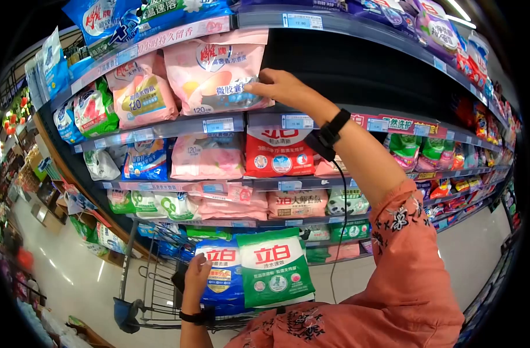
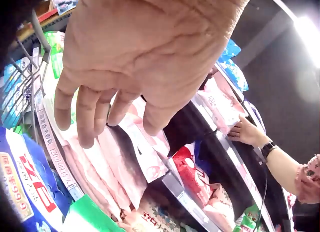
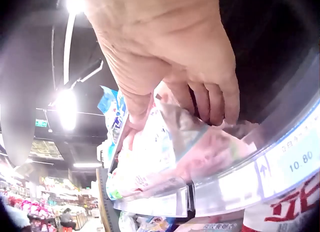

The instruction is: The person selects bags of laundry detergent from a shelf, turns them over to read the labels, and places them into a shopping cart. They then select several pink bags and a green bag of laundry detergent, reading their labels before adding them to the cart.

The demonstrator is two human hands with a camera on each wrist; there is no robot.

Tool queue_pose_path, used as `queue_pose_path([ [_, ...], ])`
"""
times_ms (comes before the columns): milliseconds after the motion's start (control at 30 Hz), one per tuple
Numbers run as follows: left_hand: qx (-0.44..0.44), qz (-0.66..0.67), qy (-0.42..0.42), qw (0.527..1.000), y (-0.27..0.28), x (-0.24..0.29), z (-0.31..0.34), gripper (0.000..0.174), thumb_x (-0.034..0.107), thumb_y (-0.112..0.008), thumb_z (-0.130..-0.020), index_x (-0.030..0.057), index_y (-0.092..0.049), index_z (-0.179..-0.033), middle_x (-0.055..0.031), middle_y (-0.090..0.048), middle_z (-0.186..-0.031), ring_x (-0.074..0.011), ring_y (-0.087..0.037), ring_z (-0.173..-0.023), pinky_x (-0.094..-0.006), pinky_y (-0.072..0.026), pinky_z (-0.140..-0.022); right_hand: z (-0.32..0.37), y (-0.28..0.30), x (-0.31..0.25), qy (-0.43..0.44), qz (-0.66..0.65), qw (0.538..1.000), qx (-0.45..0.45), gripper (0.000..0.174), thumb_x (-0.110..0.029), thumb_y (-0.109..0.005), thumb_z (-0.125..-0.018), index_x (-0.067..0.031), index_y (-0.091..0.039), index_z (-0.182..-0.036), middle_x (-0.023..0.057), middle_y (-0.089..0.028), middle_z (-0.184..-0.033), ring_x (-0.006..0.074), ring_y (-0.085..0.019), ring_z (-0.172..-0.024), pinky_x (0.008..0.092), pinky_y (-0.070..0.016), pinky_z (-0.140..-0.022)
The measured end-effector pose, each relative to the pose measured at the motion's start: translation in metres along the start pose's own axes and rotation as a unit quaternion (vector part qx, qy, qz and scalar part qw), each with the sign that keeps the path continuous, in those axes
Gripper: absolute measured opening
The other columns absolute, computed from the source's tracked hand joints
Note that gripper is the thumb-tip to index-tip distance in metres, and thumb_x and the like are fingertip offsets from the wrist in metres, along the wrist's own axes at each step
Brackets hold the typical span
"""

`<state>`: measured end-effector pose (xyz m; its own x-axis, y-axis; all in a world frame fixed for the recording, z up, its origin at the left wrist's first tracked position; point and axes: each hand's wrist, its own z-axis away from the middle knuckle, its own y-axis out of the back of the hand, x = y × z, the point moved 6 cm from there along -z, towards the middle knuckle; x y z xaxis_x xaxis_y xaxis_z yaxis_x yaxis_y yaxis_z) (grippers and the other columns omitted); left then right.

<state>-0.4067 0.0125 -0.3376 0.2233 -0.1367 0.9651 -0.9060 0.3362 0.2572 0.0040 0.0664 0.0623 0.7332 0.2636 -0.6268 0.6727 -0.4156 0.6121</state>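
Note:
On the upper shelf a large pink bag of laundry detergent (image 1: 210,72) stands upright. My right hand (image 1: 279,87) grips its right edge; in the right wrist view the thumb lies on its front and the fingers reach round its side. Lower down, my left hand (image 1: 195,278) hangs by the blue detergent bag (image 1: 224,272), fingers loosely spread and holding nothing. A green-and-white detergent bag (image 1: 276,264) stands beside the blue one at the shopping cart (image 1: 155,290). The left wrist view shows the left palm (image 2: 145,51) with the fingers apart.
Another pink bag (image 1: 140,95) stands left of the gripped one. Below runs a shelf edge (image 1: 186,126) with price tags, then a red detergent bag (image 1: 279,151). An upper shelf edge (image 1: 357,32) passes above my right hand. A black cable (image 1: 341,232) hangs from the right wrist.

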Motion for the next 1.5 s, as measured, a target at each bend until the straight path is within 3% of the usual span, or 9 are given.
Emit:
queue_pose_path([
  [133, 0.017, -0.015, 0.035, 0.999, 0.004, -0.003, 0.022, 0.049, 0.025, -0.065, -0.097, -0.0052, -0.054, -0.134, -0.0213, -0.067, -0.120, -0.0236, -0.066, -0.106, -0.0332, -0.0513, -0.091, -0.017, -0.018, 0.011, 0.003, -0.022, 0.999, 0.035, 0.060, -0.055, -0.062, -0.092, 0.0019, -0.070, -0.109, 0.0206, -0.071, -0.099, 0.0270, -0.071, -0.085, 0.0365, -0.0556, -0.072],
  [333, 0.018, -0.036, 0.084, 0.996, 0.013, -0.025, 0.051, 0.050, 0.025, -0.065, -0.097, -0.0059, -0.053, -0.134, -0.0211, -0.067, -0.119, -0.0231, -0.065, -0.106, -0.0327, -0.0503, -0.092, -0.029, -0.017, 0.002, 0.117, 0.106, 0.965, 0.212, 0.053, -0.039, -0.049, -0.097, 0.0037, -0.066, -0.070, 0.0279, -0.064, -0.071, 0.0450, -0.064, -0.069, 0.0507, -0.0522, -0.070],
  [433, 0.020, -0.049, 0.096, 0.994, 0.015, -0.029, 0.060, 0.050, 0.026, -0.066, -0.097, -0.0054, -0.053, -0.134, -0.0189, -0.068, -0.117, -0.0211, -0.064, -0.105, -0.0319, -0.0501, -0.091, -0.048, -0.011, -0.005, 0.183, 0.201, 0.926, 0.263, 0.048, -0.035, -0.048, -0.094, 0.0038, -0.068, -0.074, 0.0297, -0.065, -0.080, 0.0488, -0.064, -0.077, 0.0539, -0.0514, -0.075],
  [533, 0.025, -0.010, 0.096, 0.995, 0.012, -0.037, 0.066, 0.052, 0.024, -0.065, -0.097, -0.0083, -0.051, -0.134, -0.0120, -0.067, -0.108, -0.0155, -0.062, -0.097, -0.0290, -0.0496, -0.087, -0.057, 0.004, -0.003, 0.109, 0.049, 0.947, 0.297, 0.047, -0.033, -0.047, -0.092, 0.0041, -0.069, -0.074, 0.0297, -0.066, -0.081, 0.0482, -0.065, -0.081, 0.0528, -0.0514, -0.079],
  [700, 0.004, -0.006, 0.099, 0.995, 0.007, -0.036, 0.069, 0.046, 0.022, -0.064, -0.098, -0.0057, -0.053, -0.133, -0.0171, -0.068, -0.116, -0.0182, -0.064, -0.104, -0.0308, -0.0505, -0.091, -0.061, 0.029, 0.019, 0.008, -0.061, 0.960, 0.273, 0.039, -0.030, -0.058, -0.088, 0.0067, -0.068, -0.084, 0.0126, -0.067, -0.073, 0.0212, -0.062, -0.066, 0.0367, -0.0480, -0.064],
  [1133, -0.028, 0.098, 0.072, 0.992, -0.006, 0.003, 0.038, 0.043, 0.023, -0.061, -0.100, -0.0060, -0.056, -0.131, -0.0142, -0.067, -0.115, -0.0160, -0.063, -0.101, -0.0290, -0.0498, -0.089, 0.079, 0.034, 0.005, -0.108, -0.409, 0.893, 0.153, 0.030, -0.021, -0.065, -0.095, 0.0059, -0.064, -0.107, 0.0112, -0.072, -0.095, 0.0178, -0.071, -0.079, 0.0314, -0.0571, -0.072],
  [1333, -0.101, 0.300, -0.017, 0.948, -0.029, 0.075, 0.016, 0.079, 0.063, -0.035, -0.103, -0.0034, -0.038, -0.147, -0.0178, -0.056, -0.137, -0.0294, -0.058, -0.124, -0.0425, -0.0466, -0.105, 0.208, -0.058, 0.010, -0.222, -0.381, 0.895, 0.072, 0.030, -0.025, -0.065, -0.094, 0.0037, -0.070, -0.096, 0.0077, -0.072, -0.085, 0.0120, -0.067, -0.070, 0.0272, -0.0528, -0.064],
  [1467, -0.228, 0.504, 0.062, 0.831, -0.059, 0.073, 0.045, 0.076, 0.056, -0.042, -0.104, -0.0050, -0.036, -0.149, -0.0170, -0.050, -0.146, -0.0283, -0.050, -0.134, -0.0430, -0.0411, -0.110, 0.283, -0.140, 0.052, -0.314, -0.371, 0.874, -0.003, 0.030, -0.027, -0.063, -0.096, 0.0004, -0.071, -0.088, 0.0019, -0.068, -0.076, 0.0080, -0.061, -0.064, 0.0258, -0.0473, -0.059],
  [1500, -0.171, 0.412, 0.117, 0.887, -0.060, 0.041, 0.049, 0.069, 0.049, -0.045, -0.105, -0.0048, -0.036, -0.148, -0.0142, -0.052, -0.143, -0.0252, -0.052, -0.131, -0.0383, -0.0436, -0.108, 0.298, -0.157, 0.060, -0.335, -0.390, 0.858, 0.006, 0.030, -0.027, -0.063, -0.096, 0.0007, -0.071, -0.088, 0.0020, -0.068, -0.076, 0.0084, -0.061, -0.064, 0.0261, -0.0470, -0.059],
])
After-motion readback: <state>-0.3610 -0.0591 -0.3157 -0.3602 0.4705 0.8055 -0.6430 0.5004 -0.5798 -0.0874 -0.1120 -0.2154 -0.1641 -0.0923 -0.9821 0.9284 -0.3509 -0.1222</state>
